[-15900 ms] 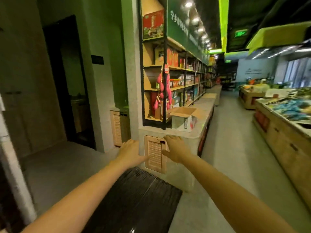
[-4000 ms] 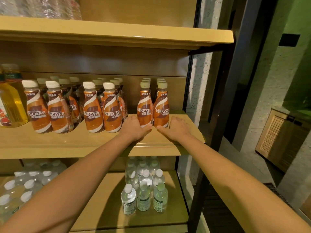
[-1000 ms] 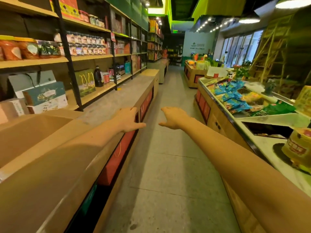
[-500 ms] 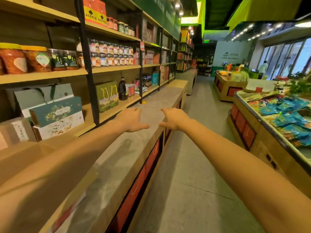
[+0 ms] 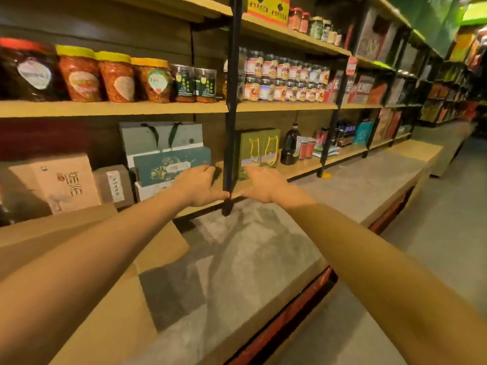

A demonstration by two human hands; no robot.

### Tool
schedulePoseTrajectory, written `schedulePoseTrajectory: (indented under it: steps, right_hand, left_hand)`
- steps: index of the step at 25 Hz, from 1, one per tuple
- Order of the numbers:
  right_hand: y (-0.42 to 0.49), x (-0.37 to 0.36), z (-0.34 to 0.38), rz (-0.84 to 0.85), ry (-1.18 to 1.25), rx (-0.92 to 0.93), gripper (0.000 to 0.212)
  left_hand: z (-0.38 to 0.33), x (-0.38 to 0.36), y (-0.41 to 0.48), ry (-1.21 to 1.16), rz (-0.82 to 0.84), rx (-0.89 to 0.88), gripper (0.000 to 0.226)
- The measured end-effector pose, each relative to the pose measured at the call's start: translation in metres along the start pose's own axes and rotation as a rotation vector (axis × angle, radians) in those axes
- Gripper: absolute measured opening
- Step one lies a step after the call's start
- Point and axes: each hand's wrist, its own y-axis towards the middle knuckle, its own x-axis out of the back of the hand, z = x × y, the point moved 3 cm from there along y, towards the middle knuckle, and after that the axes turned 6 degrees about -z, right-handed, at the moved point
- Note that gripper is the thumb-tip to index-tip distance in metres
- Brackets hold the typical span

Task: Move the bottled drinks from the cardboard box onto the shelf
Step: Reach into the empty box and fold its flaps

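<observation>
Recorded shelving (image 5: 113,108) across the whole upper view, split by a black upright (image 5: 232,101). Noted jars (image 5: 116,77) on the board left of the upright and gift boxes (image 5: 168,159) on the level below.

Found the grey table (image 5: 263,246) running from the foot of the upright toward the camera and away to its right.

Located the cardboard box (image 5: 163,246) low and left of the upright, only flaps and outer wall in frame, interior out of sight.

Saw none of the task's bottled drinks. Took one dark bottle (image 5: 290,146) right of the upright as shelf stock. Could not confirm any count left in the box.

Found the left hand (image 5: 196,184) just left of the upright's foot and the right hand (image 5: 263,184) just right of it. Both raised over the table, fingers loose and extended, gripping nothing.

Compared with half a second prior: turned off the aisle and onto the shelving, box flap larger at lower left. Compared with four seconds prior: no longer at the shelf edge against the coffee bottles.

Judged the last load placed and a return to the box under way, next pick not yet begun.
</observation>
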Motion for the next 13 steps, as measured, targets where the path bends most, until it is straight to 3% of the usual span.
schedulePoseTrajectory:
  steps: [6,13]
  right_hand:
    - [0.089,-0.042,0.064,0.032,0.101,0.426,0.066]
    - [0.102,-0.065,0.197,0.044,0.265,0.758,0.061]
  left_hand:
    - [0.065,-0.015,-0.015,0.025,0.028,0.440,0.080]
    - [0.149,-0.005,-0.105,0.082,-0.006,0.918,0.077]
